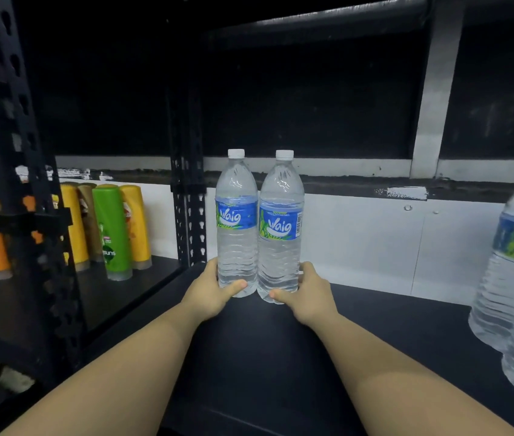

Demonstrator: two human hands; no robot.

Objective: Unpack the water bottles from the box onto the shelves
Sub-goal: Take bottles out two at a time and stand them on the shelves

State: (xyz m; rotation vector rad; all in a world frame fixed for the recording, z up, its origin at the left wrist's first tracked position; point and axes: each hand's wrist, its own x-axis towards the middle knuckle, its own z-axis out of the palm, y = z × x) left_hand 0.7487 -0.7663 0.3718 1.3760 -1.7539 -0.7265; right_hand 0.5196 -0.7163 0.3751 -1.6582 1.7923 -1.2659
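Two clear water bottles, left bottle (236, 225) and right bottle (280, 228), white caps, blue labels, upright, touching side by side on black shelf (255, 357); more bottles (513, 278) at right edge

- A black shelf (280, 357) is seen, carrying two upright water bottles (237, 225), touching side by side near its back.
- Larger water bottles (513, 278) are stood at its right edge.
- A neighbouring shelf (117, 297) on the left is loaded with upright green, yellow and orange bottles (114, 231).
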